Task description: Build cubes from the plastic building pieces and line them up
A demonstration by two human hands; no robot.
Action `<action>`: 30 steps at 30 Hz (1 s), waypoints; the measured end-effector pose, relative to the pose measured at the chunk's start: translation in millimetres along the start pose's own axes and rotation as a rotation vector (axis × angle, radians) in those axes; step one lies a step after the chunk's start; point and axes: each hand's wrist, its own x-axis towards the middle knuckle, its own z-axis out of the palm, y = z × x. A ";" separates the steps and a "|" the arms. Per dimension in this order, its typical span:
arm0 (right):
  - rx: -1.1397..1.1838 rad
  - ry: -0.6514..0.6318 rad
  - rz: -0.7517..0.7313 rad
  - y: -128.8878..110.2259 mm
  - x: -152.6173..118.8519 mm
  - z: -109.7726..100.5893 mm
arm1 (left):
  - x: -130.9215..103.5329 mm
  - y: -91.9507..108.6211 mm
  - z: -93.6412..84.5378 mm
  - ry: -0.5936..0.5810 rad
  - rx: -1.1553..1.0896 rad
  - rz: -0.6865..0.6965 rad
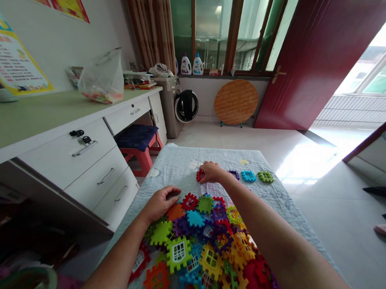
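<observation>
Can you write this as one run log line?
right hand: at red piece | left hand: by colourful pile | row: purple piece, blue piece, green piece

The plastic pieces [195, 219] at six o'clock look smooth. The cloth [177, 157] under them looks wrinkly, not shiny. The round board [236, 101] at two o'clock looks like wood.

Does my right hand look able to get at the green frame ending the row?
Probably yes: only a low purple frame and blue frame separate the right hand from the green frame, though that hand has a red piece.
</observation>
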 end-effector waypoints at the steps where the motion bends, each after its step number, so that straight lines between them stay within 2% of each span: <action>1: 0.000 0.000 0.002 0.2 0.0 0.2 | 0.2 -0.7 0.1 0.001 -0.001 0.002; 15: 0.021 -0.008 0.000 1.2 3.8 0.2 | 0.3 -0.9 0.0 -0.010 0.002 0.008; 23: 0.042 0.025 0.045 12.9 -5.4 -6.0 | 0.3 -2.7 0.6 -0.014 0.036 0.012; 30: 0.037 0.044 0.045 6.2 -6.3 2.6 | 1.9 -4.0 1.7 -0.011 0.031 0.019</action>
